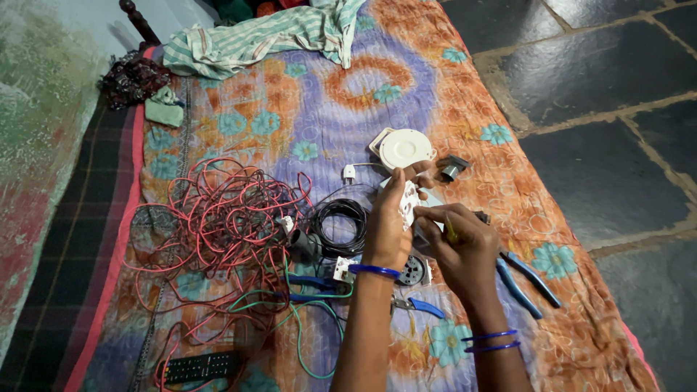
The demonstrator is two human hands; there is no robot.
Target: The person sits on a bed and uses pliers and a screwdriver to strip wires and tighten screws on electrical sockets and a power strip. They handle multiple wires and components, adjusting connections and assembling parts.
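The bed ran lengthwise, its right edge bordering dark floor tiles; bare cover lay open toward the far end. A tangle of red wire filled the left half, a black coil beside it. Mid-bed, the left hand gripped a small white fitting; the right hand pinched a thin tool, mostly hidden. Blue pliers lay near the right edge.

Tangled wires left of coiled cable, pliers far right
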